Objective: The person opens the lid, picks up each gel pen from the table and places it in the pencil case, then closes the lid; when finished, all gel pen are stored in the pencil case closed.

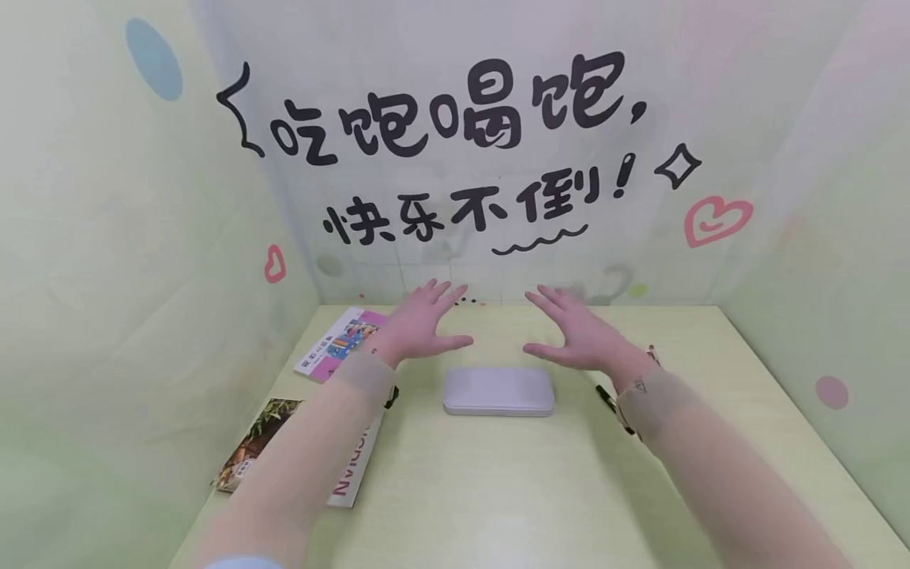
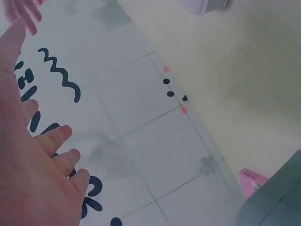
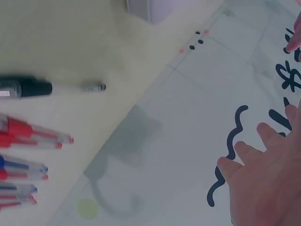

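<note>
A pale lavender case (image 1: 498,389), its lid down, lies on the table between and below the two raised hands. My left hand (image 1: 424,320) is held up above the far left part of the table, fingers spread and holding nothing. Mirroring it on the right, my right hand (image 1: 579,330) also has its fingers spread with nothing in them. Both palms are apart from the case. In the right wrist view, a black marker (image 3: 28,88) and several red pens (image 3: 33,134) and blue pens (image 3: 21,164) lie on the table. My right forearm hides most of them in the head view.
At the left edge lie a pink-and-white booklet (image 1: 334,348) and, nearer, a magazine (image 1: 259,442) partly covered by my left forearm. The light wooden table (image 1: 490,498) ends at a printed cloth backdrop (image 1: 441,47) with black lettering; cloth walls also rise on both sides.
</note>
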{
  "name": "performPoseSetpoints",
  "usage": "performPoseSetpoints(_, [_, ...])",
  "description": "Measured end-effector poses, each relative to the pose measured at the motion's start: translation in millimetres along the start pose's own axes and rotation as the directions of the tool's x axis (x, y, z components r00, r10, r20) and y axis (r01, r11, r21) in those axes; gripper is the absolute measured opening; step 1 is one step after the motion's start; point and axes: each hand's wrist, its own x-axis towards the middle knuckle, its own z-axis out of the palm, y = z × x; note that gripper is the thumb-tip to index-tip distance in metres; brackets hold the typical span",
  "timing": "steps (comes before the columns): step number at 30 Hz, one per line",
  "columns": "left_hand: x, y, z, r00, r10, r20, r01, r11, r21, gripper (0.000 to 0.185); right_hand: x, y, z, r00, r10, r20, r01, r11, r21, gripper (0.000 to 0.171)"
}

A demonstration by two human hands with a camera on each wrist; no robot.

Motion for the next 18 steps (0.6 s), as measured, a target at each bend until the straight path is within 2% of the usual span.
performPoseSetpoints(3, [-8.5, 1.2, 10.3, 1.0, -0.019, 0.013, 0.02, 0.997, -0.079, 0.105, -9.3, -1.3, 18.4, 1.0, 0.002, 0.002, -0.002, 0.999, 0.054, 0.099])
performPoseSetpoints(9, [-27.8, 11.2, 37.2, 0.996, -0.04, 0.083, 0.058, 0.975, -0.215, 0.111, -28.3, 0.7, 58.7, 0.999, -0.008, 0.035, 0.003, 0.993, 0.119, 0.092])
performPoseSetpoints(13, [-39.9, 19.9, 55.9, 0.991, -0.064, 0.116, 0.094, 0.958, -0.27, 0.114, -35.1, 1.3, 74.7, 0.999, -0.022, 0.05, 0.015, 0.991, 0.13, 0.086])
performPoseSetpoints(18, [-53.9, 28.5, 78.5, 0.988, -0.102, 0.115, 0.135, 0.935, -0.328, 0.12, -41.3, 3.7, 88.2, 0.996, -0.016, 0.087, 0.002, 0.988, 0.155, 0.084])
